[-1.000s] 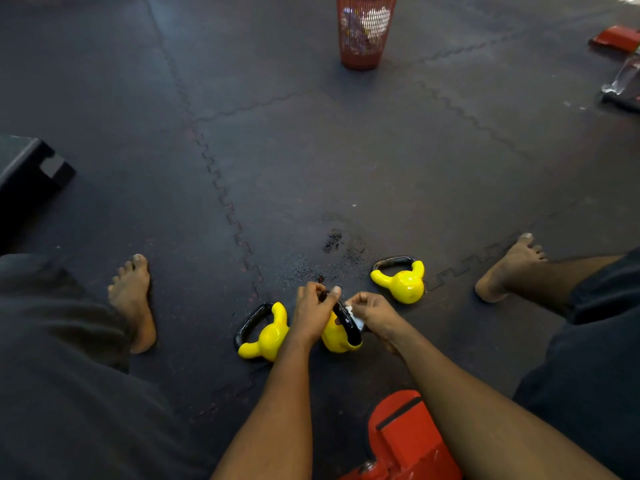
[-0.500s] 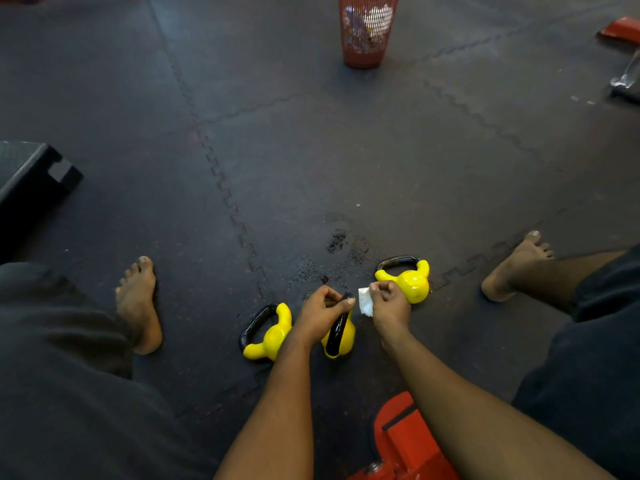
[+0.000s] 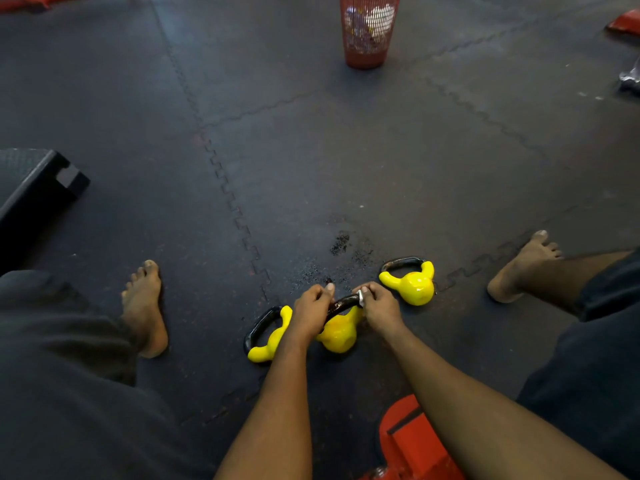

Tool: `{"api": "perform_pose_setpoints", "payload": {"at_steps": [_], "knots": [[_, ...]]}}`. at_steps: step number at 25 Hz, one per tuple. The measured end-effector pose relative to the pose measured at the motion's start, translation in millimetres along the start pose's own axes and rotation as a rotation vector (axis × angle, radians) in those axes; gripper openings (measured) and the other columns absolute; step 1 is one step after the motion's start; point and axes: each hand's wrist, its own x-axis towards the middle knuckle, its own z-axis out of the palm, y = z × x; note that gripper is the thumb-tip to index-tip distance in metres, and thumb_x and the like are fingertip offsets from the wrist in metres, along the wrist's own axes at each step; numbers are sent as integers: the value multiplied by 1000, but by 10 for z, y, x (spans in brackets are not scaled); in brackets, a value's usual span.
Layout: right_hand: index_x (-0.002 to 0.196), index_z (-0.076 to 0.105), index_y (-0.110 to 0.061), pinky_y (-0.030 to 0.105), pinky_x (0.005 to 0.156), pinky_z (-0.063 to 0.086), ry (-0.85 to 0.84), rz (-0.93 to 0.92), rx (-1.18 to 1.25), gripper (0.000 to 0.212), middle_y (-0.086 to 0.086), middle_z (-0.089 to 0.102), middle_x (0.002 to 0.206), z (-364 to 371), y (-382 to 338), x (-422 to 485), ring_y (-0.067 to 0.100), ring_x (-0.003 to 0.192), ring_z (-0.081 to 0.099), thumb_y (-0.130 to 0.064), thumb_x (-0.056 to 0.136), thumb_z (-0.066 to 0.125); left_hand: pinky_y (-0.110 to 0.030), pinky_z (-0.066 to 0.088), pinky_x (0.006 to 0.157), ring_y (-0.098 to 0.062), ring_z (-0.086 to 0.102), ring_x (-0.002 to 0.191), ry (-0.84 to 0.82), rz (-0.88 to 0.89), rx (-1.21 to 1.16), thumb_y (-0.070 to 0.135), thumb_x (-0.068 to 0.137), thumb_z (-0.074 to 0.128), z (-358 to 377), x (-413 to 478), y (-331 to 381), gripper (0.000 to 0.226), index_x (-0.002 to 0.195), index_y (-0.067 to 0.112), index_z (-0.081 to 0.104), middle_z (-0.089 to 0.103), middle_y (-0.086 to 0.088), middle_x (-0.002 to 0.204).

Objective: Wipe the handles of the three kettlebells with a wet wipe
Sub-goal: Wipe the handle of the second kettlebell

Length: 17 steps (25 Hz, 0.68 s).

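Far left edge: a black padded block (image 3: 38, 188) lies on the dark interlocking rubber floor mat (image 3: 311, 150), cut off by the frame.
Left foot: the bare left foot (image 3: 145, 310) rests flat on the mat, well apart from the kettlebells, with bare mat between.
Left kettlebell: the glossy yellow kettlebell with a black loop handle (image 3: 266, 334) lies tipped over, just beside the left forearm, untouched.
Left hand: the left hand (image 3: 313, 310) is closed round the left end of the middle handle.
Middle kettlebell: the second yellow kettlebell (image 3: 337, 332) sits between the two hands, its black handle (image 3: 344, 303) uppermost.
Right hand: the right hand (image 3: 379, 306) pinches the small white wet wipe (image 3: 360, 297) against the right end of that handle.
Right kettlebell: the third yellow kettlebell (image 3: 414, 284) lies on its side just beside the right hand; whether they touch is unclear.
Right foot: the bare right foot (image 3: 523, 268) stands near it.
Open room: bare mat stretches ahead to the red mesh waste basket (image 3: 367, 29).
Near edge: a red and black object (image 3: 412, 441) lies under the right forearm.
Writing: none legible.
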Motion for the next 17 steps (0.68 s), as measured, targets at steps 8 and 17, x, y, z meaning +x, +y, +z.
{"api": "perform_pose_setpoints", "payload": {"at_steps": [8,17], "knots": [[90,69,-8,33,76,46,27,-79,-95,22,13,71,90,20,-148,-35,27,86,62,-14,95,49,-54,38,100,-39,50,110,75,12,121,40,103,28,89,-80,-27,33,89,17,47,59,-21,110],[88,66,-6,39,78,47,22,-138,-166,23,15,69,91,-40,-179,-125,31,89,62,-17,97,48,-51,43,89,-39,52,100,99,99,147,45,101,35,128,-52,31,38,80,15,46,60,-20,93]]}}
